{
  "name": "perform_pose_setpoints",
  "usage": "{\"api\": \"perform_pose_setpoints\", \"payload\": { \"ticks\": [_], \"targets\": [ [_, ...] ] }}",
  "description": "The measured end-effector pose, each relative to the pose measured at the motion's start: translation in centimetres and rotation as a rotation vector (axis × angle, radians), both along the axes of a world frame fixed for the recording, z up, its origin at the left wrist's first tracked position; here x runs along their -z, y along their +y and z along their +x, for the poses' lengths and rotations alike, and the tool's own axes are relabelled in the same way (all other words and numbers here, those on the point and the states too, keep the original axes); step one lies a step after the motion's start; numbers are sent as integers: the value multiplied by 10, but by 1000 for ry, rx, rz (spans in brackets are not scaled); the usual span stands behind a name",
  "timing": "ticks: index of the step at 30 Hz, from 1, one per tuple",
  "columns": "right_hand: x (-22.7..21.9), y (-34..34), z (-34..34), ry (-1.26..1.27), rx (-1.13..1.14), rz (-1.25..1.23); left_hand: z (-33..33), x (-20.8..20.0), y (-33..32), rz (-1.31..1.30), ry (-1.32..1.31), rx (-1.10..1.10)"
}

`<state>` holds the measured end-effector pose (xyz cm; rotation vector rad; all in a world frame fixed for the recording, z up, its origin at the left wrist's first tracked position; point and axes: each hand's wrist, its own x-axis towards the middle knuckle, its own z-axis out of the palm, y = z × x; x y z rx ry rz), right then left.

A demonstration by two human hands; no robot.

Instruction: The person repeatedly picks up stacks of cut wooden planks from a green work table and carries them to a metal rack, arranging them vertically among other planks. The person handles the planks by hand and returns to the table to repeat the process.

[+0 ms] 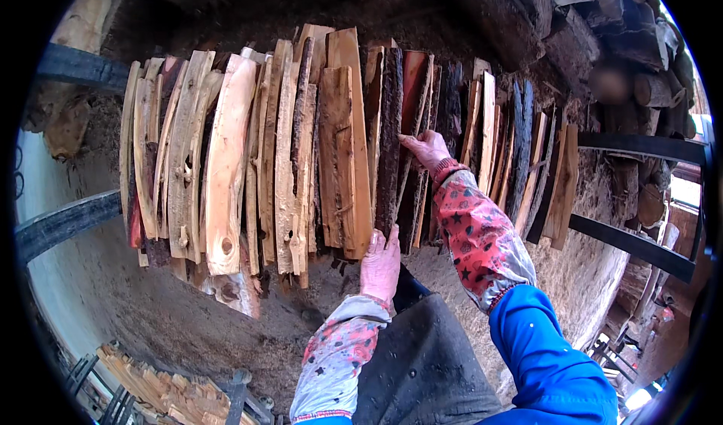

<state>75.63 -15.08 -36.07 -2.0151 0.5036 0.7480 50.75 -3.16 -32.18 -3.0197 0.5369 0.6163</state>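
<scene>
A long row of split firewood sticks (230, 161) lies side by side across two dark rails. Near its middle is a narrow stick with dark bark (389, 123). My left hand (381, 267) is at this stick's near end, with the fingers closed around it. Further up, my right hand (427, 151) grips the same stick at its right edge, fingertips on the bark; its palm side is hidden. Right beside it lie a reddish-barked piece (413, 86) and several dark, thin sticks. A broad pale stick (361, 154) borders it on the left.
Dark rails (640, 147) (68, 225) stick out beyond both ends of the row. Stacked logs (651, 90) stand at the far right. A second pile of split wood (177, 395) sits low at the lower left. Dirt ground (226, 334) shows beneath.
</scene>
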Motion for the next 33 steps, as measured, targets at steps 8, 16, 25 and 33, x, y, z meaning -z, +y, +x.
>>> {"api": "perform_pose_setpoints", "payload": {
  "ticks": [8, 16, 25, 33],
  "targets": [
    [-2, -6, 3, -84, -101, 111, -6, -18, 16, 29, 60, 49],
    [-58, -71, -3, -339, 222, 449, -8, -14, 30, -15, 97, 49],
    [-144, -133, -2, -349, 217, 365, -22, -43, 28, -889, 197, -880],
    [-157, -103, -37, -165, 327, 672, -45, -136, 42, -1637, 769, -1449]
  ]
}}
